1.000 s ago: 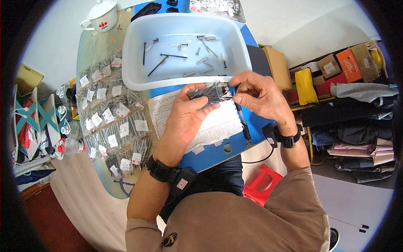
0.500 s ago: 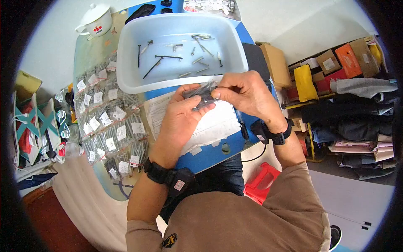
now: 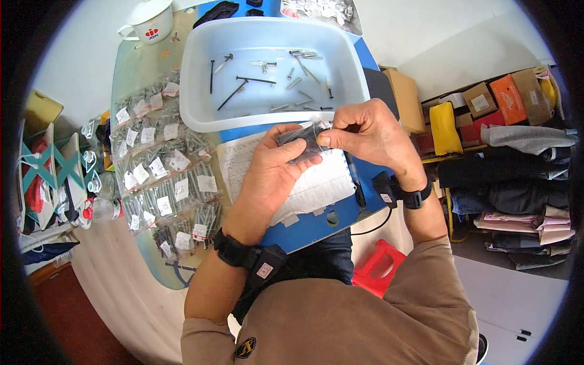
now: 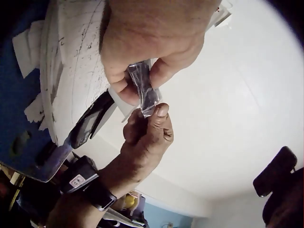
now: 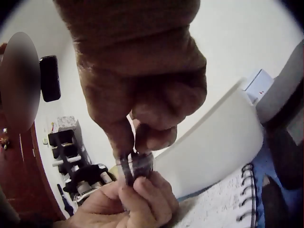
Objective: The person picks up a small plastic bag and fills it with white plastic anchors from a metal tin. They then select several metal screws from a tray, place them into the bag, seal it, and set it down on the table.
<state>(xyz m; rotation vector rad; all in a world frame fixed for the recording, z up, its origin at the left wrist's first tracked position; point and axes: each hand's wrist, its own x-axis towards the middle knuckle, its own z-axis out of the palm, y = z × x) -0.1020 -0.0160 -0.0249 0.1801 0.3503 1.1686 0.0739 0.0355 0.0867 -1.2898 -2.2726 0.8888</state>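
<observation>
A small clear plastic bag (image 3: 311,145) packed with dark, slim pieces is held up over the notebook (image 3: 243,163). My left hand (image 3: 275,170) grips the bag, thumb on top and fingers beneath. At the bag's right end, my right hand (image 3: 376,137) pinches the edge between thumb and forefinger. In the left wrist view the bag (image 4: 145,88) stretches between both hands, its far end at the right thumb tip. Seen from the right wrist, the bag (image 5: 137,167) stands upright between the right fingertips above and the left fingers below.
Just beyond the hands stands a pale plastic tub (image 3: 196,79) with loose screws (image 3: 255,79) in it. Several labelled bags of screws (image 3: 163,205) cover the left side. A lidded mug (image 3: 152,24) sits at the back left. A pen (image 3: 358,190) lies right of the notebook.
One second ago the right thumb and fingers were spread apart at the bag's right end; they have since come together and pinch its edge. The left hand keeps its grip.
</observation>
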